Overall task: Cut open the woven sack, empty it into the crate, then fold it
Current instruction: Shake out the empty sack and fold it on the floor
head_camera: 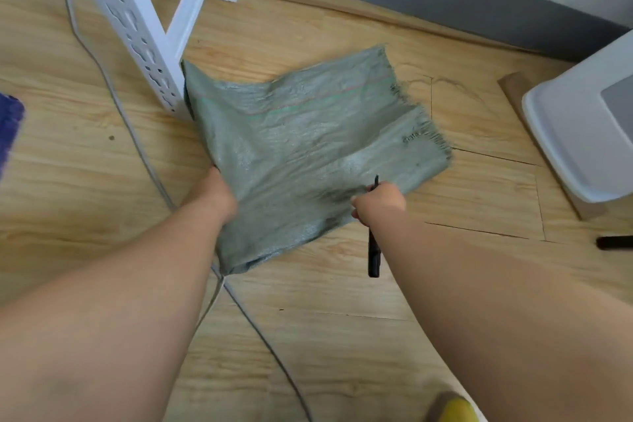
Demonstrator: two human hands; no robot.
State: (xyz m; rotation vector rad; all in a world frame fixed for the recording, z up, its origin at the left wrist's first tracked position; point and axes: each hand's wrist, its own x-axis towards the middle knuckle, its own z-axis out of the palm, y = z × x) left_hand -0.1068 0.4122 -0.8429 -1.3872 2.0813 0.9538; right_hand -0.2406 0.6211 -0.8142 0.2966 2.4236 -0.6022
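Down on the wooden floor [102, 181], seen from the head camera, the woven sack [308, 147] lies flat and limp, looking emptied already, its long axis running from the near left corner by the cables up toward the frayed, cut mouth [428, 134] at the far right. Both hands are at its near edge: the left hand [215, 193] grips the sack's left side, fingers tucked out of sight under the cloth, while the right hand [380, 200] is curled round a dark cutter [374, 250] and also pinches the near right edge of the fabric, the tool's handle hanging down toward the person. So the sack stretches away from both hands, neither nearer than the other, and I'd judge the folding step is at hand: the near edge would be carried up and over toward the far side, or one side across to the other. A white metal frame leg [137, 31] touches the sack's far left corner and could snag a fold there. The pale crate [575, 134] sits well apart at the right, and grey cables [147, 161] run under the near left corner. The cutter held with the cloth looks awkward for folding.
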